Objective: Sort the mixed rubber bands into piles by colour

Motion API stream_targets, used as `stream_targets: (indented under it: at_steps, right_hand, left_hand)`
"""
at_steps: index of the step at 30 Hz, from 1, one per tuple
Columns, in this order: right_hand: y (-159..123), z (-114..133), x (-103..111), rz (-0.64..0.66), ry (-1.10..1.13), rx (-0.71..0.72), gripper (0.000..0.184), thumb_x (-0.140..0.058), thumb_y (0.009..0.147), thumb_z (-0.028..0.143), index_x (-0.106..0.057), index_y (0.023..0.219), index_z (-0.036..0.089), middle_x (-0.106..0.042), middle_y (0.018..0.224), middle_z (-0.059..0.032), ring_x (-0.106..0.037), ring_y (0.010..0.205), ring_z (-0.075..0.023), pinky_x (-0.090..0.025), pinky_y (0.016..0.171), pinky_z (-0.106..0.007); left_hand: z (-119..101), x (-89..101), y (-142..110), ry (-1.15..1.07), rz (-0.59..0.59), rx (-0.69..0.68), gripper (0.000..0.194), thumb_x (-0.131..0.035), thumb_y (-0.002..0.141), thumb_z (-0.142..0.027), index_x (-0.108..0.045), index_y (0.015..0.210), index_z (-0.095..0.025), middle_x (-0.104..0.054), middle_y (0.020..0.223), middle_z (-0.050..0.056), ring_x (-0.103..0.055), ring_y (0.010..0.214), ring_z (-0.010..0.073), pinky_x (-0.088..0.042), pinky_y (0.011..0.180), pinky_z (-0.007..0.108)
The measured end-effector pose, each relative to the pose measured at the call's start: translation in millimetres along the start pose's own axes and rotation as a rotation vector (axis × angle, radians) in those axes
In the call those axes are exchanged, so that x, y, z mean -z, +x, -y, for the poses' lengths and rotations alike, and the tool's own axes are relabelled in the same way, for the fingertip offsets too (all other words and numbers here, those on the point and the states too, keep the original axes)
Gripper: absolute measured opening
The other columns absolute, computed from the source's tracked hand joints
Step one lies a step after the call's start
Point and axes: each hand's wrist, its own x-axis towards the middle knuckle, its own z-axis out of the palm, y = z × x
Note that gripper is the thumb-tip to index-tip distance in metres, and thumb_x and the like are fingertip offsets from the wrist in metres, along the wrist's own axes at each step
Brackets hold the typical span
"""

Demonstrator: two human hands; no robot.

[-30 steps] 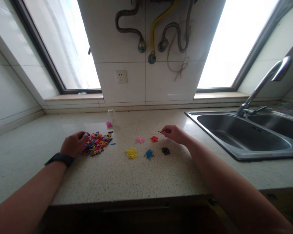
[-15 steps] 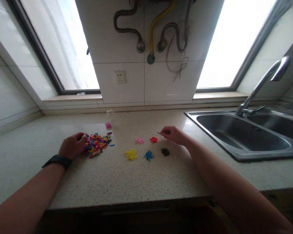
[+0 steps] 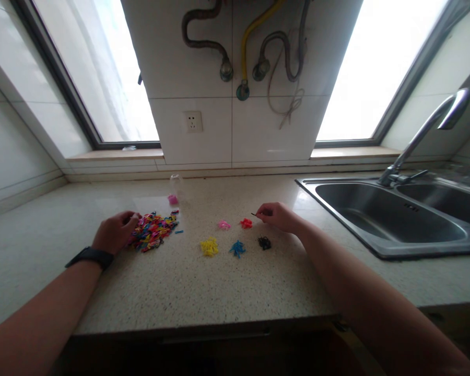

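At the left edge of a mixed heap of small coloured clip-like pieces (image 3: 152, 231), my left hand (image 3: 117, 228) rests with its fingers curled together. What they hold, if anything, is hidden. My right hand (image 3: 276, 215) pinches a thin dark piece (image 3: 254, 213) above the counter, just right of a small red pile (image 3: 246, 223). Other single-colour piles lie nearby: pink (image 3: 224, 225), yellow (image 3: 209, 246), blue (image 3: 237, 249) and black (image 3: 264, 243). One loose blue piece (image 3: 179, 232) lies beside the mixed heap.
Behind the heap, a clear container (image 3: 176, 183) and a pink object (image 3: 173, 199) sit on the speckled counter (image 3: 172, 292). A steel sink (image 3: 387, 209) with a tall tap (image 3: 419, 133) occupies the right side. The tiled wall (image 3: 274, 130) borders the back.
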Motion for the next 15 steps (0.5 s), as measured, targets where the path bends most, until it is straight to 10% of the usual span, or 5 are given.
stream_targets:
  at_steps: [15]
  right_hand:
    - [1, 23, 6, -0.145, 0.331, -0.031, 0.025, -0.064, 0.084, 0.041, -0.070, 0.082, 0.017, -0.062, 0.066, -0.0010, -0.047, 0.056, -0.0112, -0.036, 0.052, -0.026]
  left_hand:
    - [2, 0.0, 1, 0.022, 0.028, 0.001, 0.043, -0.044, 0.091, -0.048, -0.073, 0.106, -0.020, -0.075, 0.094, 0.006, -0.069, 0.087, 0.0228, -0.045, 0.071, 0.027]
